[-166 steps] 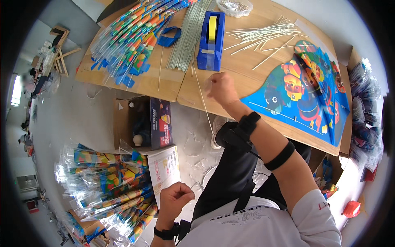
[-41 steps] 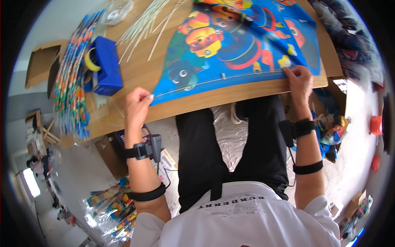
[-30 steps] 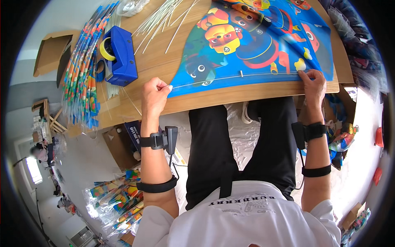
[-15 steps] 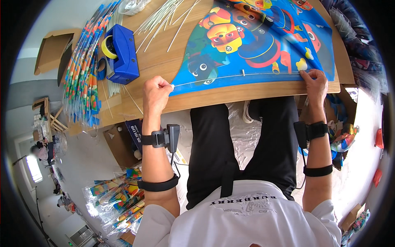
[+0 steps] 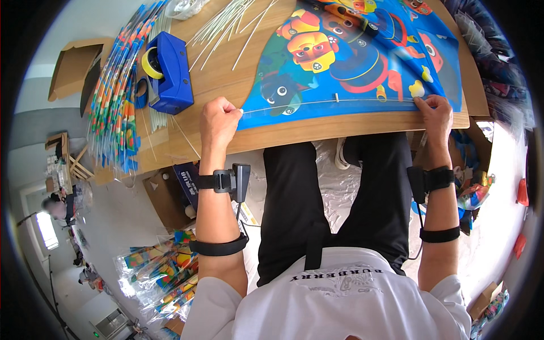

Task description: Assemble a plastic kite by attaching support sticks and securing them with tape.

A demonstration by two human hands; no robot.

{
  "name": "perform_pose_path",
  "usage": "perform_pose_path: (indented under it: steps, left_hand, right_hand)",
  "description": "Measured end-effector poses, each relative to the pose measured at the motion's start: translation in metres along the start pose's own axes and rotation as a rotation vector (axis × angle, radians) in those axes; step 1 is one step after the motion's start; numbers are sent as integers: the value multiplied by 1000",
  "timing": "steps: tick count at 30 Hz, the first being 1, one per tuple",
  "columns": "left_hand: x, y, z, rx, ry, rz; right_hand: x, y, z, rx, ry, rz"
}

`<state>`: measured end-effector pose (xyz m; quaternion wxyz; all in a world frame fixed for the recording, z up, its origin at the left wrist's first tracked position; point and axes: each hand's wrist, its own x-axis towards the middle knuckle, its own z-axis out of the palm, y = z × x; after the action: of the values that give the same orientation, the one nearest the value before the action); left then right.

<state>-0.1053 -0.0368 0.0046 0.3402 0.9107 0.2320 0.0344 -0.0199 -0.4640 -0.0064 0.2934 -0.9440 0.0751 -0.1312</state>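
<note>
A thin whitish rod [image 5: 374, 101] runs along the near part of a blue sheet [image 5: 362, 113] printed with cartoon dogs, thin like a kite sail. Near its middle sits a small white clip [image 5: 336, 97]. My left hand [image 5: 220, 123] is closed, thumb and finger pinching the rod's left end just past the sheet's left corner. At the other end my right hand [image 5: 436, 115] pinches the rod near the sheet's right side, fingertips against the cloth. Whether it also grips the cloth is hidden.
On the wooden table [image 5: 226, 85], a blue tape dispenser [image 5: 175, 73] stands left of the sheet. Loose white rods [image 5: 226, 22] lie behind it. A bundle of rolled printed sheets [image 5: 116, 90] lies at the far left. Plastic-wrapped packs [image 5: 164, 272] lie below the table.
My left hand has shifted slightly up and right, its fingers curled more tightly at the rod's end. My right hand and the sheet have hardly moved.
</note>
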Motion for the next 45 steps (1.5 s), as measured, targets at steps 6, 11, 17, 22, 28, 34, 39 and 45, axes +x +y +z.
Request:
perform_pose_path:
  steps: [6,11,17,22,28,34,39,45]
  left_hand:
    - [0,3,-11,-112,-12,-8]
    - [-3,12,-22,-151,-14,27]
    - [-8,4,-21,-134,-44,20]
    - [-10,-4,-15,-80,-58,-13]
    - [-9,-9,-11,-140,-73,-9]
    - [-9,-7,-8,-130,-74,-7]
    - [-12,-3,-9,-107,-73,-15]
    - [-10,-10,-10,-101,-58,-1]
  right_hand:
    - [1,-2,-2,-10,-1,-51]
    - [1,3,-1,-4,31,-70]
    - [3,1,-1,-33,8,-37]
    - [4,-1,-2,-35,-16,-35]
    - [7,0,-2,-22,-21,-36]
    - [7,1,-4,-27,-39,-37]
    - [5,-1,-2,-20,-34,-4]
    - [4,-5,-2,-61,-31,15]
